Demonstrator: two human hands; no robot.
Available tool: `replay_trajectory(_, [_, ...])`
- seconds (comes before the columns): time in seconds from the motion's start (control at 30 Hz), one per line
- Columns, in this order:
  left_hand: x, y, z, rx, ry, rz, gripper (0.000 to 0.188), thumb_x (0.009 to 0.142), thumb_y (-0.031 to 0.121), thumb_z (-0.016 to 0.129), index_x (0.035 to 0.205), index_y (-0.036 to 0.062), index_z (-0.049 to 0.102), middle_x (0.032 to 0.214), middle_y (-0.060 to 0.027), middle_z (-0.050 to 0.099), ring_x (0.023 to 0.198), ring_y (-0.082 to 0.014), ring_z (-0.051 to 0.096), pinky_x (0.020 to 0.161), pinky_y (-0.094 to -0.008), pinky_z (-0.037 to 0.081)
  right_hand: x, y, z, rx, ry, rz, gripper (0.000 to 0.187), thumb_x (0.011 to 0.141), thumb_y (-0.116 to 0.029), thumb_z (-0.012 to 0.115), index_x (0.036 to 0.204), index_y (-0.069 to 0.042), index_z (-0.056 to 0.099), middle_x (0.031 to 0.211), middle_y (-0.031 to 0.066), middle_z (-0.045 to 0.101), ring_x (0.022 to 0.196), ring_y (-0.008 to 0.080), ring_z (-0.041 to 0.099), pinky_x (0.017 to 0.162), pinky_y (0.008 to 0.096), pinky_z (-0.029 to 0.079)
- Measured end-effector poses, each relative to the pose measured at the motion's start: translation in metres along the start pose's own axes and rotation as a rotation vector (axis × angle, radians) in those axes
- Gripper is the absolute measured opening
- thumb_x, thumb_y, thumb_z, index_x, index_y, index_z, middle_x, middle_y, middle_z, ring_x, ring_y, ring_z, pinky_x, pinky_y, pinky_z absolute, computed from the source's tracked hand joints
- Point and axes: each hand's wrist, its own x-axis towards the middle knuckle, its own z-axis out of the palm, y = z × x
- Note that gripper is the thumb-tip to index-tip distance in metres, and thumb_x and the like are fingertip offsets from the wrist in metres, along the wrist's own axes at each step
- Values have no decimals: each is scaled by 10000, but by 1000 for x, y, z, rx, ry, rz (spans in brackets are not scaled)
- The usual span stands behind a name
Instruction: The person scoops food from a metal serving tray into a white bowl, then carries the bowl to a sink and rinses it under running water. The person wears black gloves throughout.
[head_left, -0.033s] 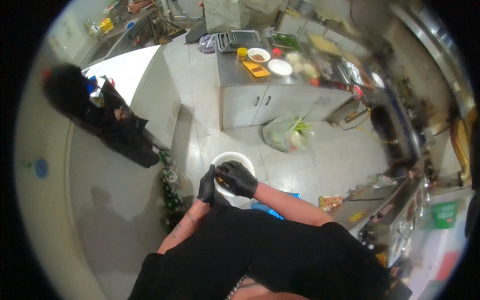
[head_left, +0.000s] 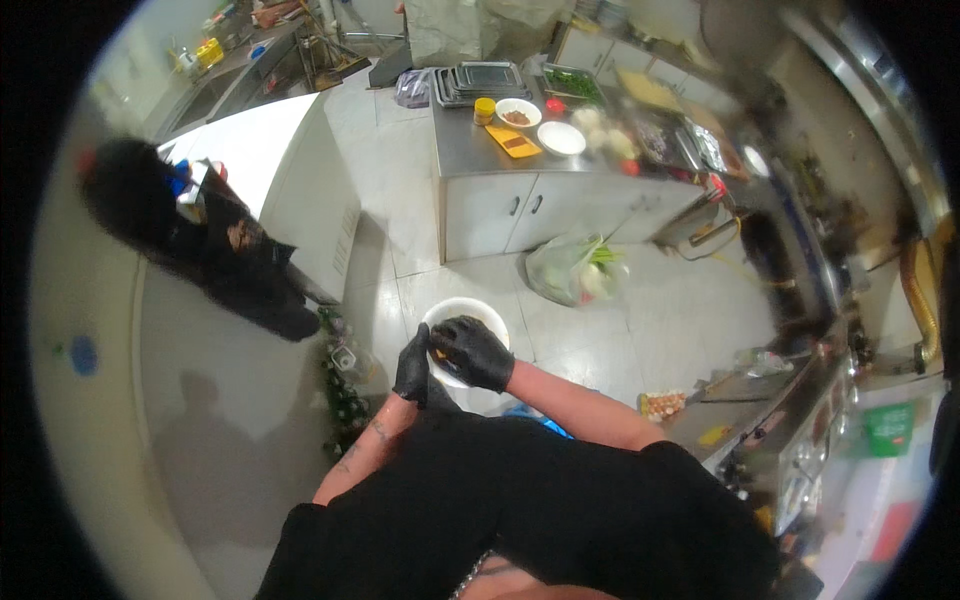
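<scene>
Low in front of my body is a white bowl, partly covered by my hands. Both hands wear black gloves. My left hand is at the bowl's left side, fingers pressed together and pointing away from me. My right hand reaches over the bowl with curled fingers and meets the left hand. Between them shows a small orange-yellow bit, too small to name. What the fingers close on is mostly hidden.
Beyond stands a steel-topped counter with trays, a bowl of brown food, a white plate and a yellow jar. A vegetable bag lies on the floor, green bottles at left, eggs at right.
The bowl and both hands sit very slightly higher in the picture. Less of a blue thing beside my lap shows. The hands keep nearly the same pose.
</scene>
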Motion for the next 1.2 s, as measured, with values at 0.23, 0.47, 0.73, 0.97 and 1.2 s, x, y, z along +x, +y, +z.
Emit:
replay_trajectory(0.23, [154, 151, 48, 31, -63, 113, 546, 1097, 466, 628, 1338, -19, 696, 1291, -87, 714, 1184, -188, 629, 1062, -331, 483, 161, 113, -31, -123, -6, -2, 138, 886, -163, 715, 1000, -85, 718, 1003, 143, 718, 983, 381, 672, 892, 533, 499])
replay_trajectory(0.47, [332, 237, 115, 154, -29, 126, 495, 1133, 344, 588, 1434, -46, 644, 1385, -105, 682, 1247, -189, 619, 1102, -339, 484, 271, 281, -67, -150, 81, -157, 78, 867, -196, 685, 857, -139, 737, 936, 93, 725, 951, 352, 671, 913, 544, 490])
replay_trajectory(0.73, [554, 280, 218, 398, -99, 200, 473, 1112, 347, 618, 1400, -26, 656, 1260, -109, 728, 1124, -185, 676, 978, -338, 547, 349, 502, -133, -122, 114, -26, 111, 862, -210, 691, 867, -115, 749, 903, 123, 719, 909, 364, 681, 860, 512, 522])
replay_trajectory(0.97, [677, 293, 291, 946, -204, 490, 412, 1120, 312, 592, 1386, 7, 671, 1228, -151, 755, 1029, -243, 720, 905, -361, 570, 379, 631, -166, -221, 171, 77, 165, 872, -210, 670, 813, -82, 756, 869, 166, 740, 817, 372, 709, 779, 517, 543])
replay_trajectory(1.2, [744, 273, 330, 1347, -130, 637, 436, 1109, 375, 572, 1350, 32, 693, 1231, -227, 745, 1112, -381, 731, 974, -450, 552, 347, 705, -164, -276, -41, 282, 192, 922, -211, 640, 879, -71, 764, 909, 184, 747, 857, 374, 719, 786, 516, 549])
